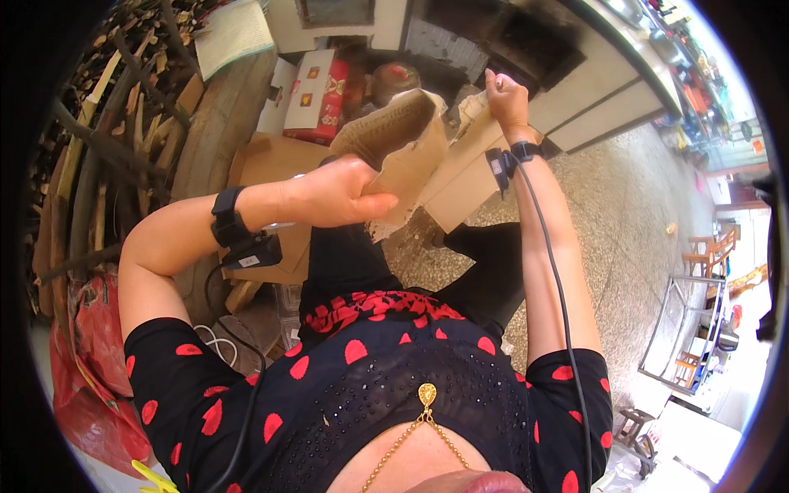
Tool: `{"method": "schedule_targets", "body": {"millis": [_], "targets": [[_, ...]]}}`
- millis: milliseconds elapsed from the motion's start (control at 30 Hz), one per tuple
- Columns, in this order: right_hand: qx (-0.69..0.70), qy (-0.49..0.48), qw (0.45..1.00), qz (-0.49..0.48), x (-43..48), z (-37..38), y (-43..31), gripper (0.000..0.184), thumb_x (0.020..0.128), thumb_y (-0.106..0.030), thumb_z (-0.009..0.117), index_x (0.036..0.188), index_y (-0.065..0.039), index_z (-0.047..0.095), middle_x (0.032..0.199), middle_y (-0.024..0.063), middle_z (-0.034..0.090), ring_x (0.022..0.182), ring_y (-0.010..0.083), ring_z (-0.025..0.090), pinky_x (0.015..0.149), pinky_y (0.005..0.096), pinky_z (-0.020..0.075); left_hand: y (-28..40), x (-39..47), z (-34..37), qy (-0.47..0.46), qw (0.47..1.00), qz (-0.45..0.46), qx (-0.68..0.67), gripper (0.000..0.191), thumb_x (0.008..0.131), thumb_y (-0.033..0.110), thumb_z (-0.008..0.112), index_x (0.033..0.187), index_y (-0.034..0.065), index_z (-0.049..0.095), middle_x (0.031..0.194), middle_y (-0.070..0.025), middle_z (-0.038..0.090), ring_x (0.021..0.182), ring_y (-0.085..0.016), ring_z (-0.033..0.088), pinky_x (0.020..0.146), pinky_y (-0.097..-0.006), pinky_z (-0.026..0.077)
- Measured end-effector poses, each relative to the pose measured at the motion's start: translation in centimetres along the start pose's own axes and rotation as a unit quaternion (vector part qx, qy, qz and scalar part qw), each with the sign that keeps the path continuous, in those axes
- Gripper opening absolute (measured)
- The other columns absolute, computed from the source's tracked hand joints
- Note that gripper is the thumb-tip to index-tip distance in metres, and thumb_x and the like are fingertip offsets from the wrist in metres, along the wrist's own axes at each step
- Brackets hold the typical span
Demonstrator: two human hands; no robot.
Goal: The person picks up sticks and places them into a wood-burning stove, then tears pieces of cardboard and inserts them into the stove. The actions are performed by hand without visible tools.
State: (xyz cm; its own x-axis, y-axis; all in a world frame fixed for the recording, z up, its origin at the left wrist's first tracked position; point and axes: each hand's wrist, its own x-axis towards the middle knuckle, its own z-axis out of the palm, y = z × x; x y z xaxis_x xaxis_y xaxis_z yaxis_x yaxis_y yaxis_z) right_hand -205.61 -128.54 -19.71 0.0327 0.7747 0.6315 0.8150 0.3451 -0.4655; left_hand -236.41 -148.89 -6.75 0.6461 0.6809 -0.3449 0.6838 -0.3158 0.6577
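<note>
My left hand [345, 192] is closed on a bent piece of brown cardboard [414, 161] with ragged, torn edges; its fingers are mostly hidden, and the thumb lies on the near side. To the right, my right hand [510, 103] is raised in a fist at the upper end of a flatter cardboard piece [463, 175], also torn along its top. Whether the two pieces are still joined cannot be seen. Both are held above my knees and the speckled floor. Each wrist wears a black strap with a small cabled device.
An opened cardboard box [271, 161] lies beside my left forearm, with a red and white carton [315, 92] beyond it. A log [212, 123] edges a pile of firewood [117, 135] at left. Ahead is a soot-blackened stove opening [536, 46]. A metal frame [684, 333] stands far right.
</note>
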Motion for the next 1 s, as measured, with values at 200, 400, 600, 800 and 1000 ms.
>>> {"method": "schedule_targets", "body": {"millis": [200, 400, 600, 800, 1000], "targets": [[-0.042, 0.027, 0.997, -0.061, 0.4, -1.7, -2.7, 0.048, 0.087, -0.043, 0.062, 0.058, -0.007, 0.05, 0.054, 0.0181, 0.051, 0.053, 0.0393, 0.053, 0.046, 0.0435, 0.0408, -6.0, -1.2, 0.0, 0.136, 0.946, 0.033, -0.292, 0.029, 0.091, 0.024, 0.058, 0.076, 0.0007, 0.064, 0.066, 0.0037, 0.058, 0.058, -0.006, 0.047, 0.052, -0.0305, 0.04], [-0.133, 0.092, 0.941, -0.298, 2.9, -7.3, -9.0, 0.042, 0.083, -0.034, 0.07, 0.059, -0.012, 0.044, 0.051, 0.0059, 0.046, 0.047, 0.0253, 0.05, 0.043, 0.0357, 0.0387, -9.5, 1.6, -0.3, -0.107, 0.779, 0.12, -0.606, 0.047, 0.093, 0.046, 0.052, 0.091, 0.0009, 0.065, 0.073, -0.0025, 0.057, 0.054, -0.008, 0.047, 0.048, -0.0222, 0.038], [-0.113, 0.114, 0.894, -0.419, 3.8, -11.1, -14.1, 0.039, 0.079, -0.028, 0.075, 0.062, -0.014, 0.043, 0.052, 0.0019, 0.045, 0.048, 0.0202, 0.049, 0.043, 0.0322, 0.038, -7.5, 6.9, 3.4, 0.103, 0.65, -0.031, -0.752, 0.046, 0.091, 0.038, 0.058, 0.114, -0.0012, 0.06, 0.108, -0.0102, 0.065, 0.095, -0.018, 0.06, 0.086, -0.0327, 0.048], [-0.134, 0.151, 0.913, -0.354, 3.2, -14.0, -13.0, 0.04, 0.079, -0.029, 0.075, 0.061, -0.014, 0.043, 0.052, 0.0021, 0.044, 0.047, 0.0199, 0.048, 0.043, 0.0317, 0.0369, -6.9, 6.9, 5.6, 0.185, 0.815, 0.041, -0.547, 0.038, 0.092, 0.024, 0.06, 0.122, 0.0004, 0.056, 0.116, -0.0065, 0.062, 0.103, -0.014, 0.057, 0.09, -0.0297, 0.046], [-0.12, 0.191, 0.935, -0.274, 2.9, -15.4, -11.4, 0.038, 0.081, -0.031, 0.073, 0.062, -0.012, 0.047, 0.053, 0.0035, 0.047, 0.047, 0.022, 0.049, 0.044, 0.0324, 0.0369, -4.8, 4.6, 4.5, 0.333, 0.88, 0.255, -0.221, 0.036, 0.094, 0.019, 0.058, 0.123, -0.0022, 0.054, 0.114, -0.0069, 0.062, 0.103, -0.012, 0.056, 0.09, -0.0297, 0.046]]}}
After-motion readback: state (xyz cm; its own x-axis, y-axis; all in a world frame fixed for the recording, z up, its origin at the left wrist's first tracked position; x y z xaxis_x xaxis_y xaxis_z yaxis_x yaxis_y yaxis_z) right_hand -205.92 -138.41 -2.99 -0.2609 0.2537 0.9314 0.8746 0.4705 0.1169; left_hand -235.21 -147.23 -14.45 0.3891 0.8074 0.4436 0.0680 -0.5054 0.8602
